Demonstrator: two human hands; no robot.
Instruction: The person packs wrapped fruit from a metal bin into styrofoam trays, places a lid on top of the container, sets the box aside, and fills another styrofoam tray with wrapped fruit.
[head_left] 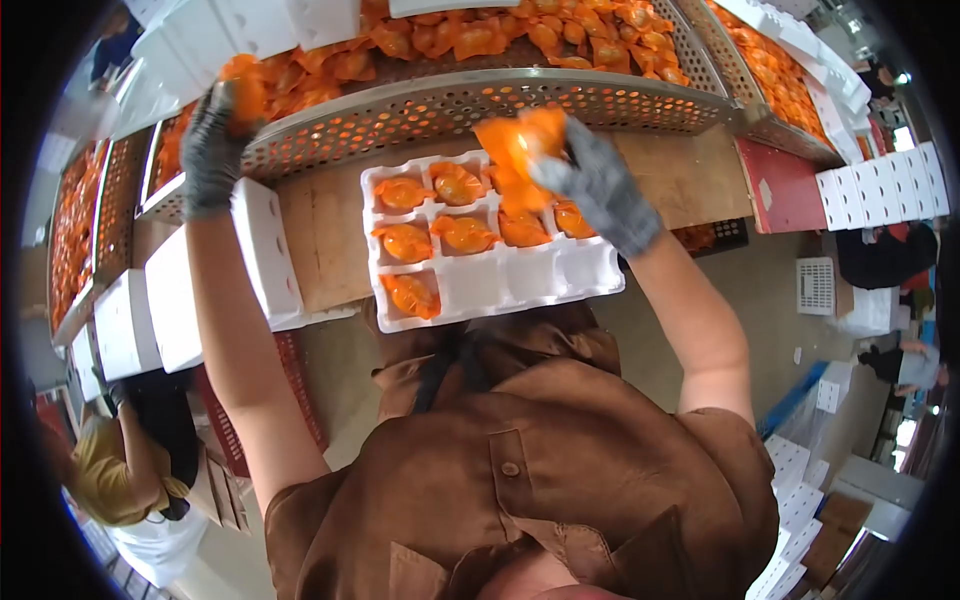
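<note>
Gripping crinkled, glossy orange packets (pixel 521 150), seemingly rounded though blurred, left hand (pixel 211 145) and right hand (pixel 600 188) hang apart.

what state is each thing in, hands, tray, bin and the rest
Left hand: gloved, closed on an orange-wrapped piece
Right hand: gloved, closed on another wrapped piece
White tray: partly filled; nearest row has one packed piece, three empty compartments
Perforated metal bin: open-topped, holding many loose pieces
Wooden bench: partly covered by the tray
</note>
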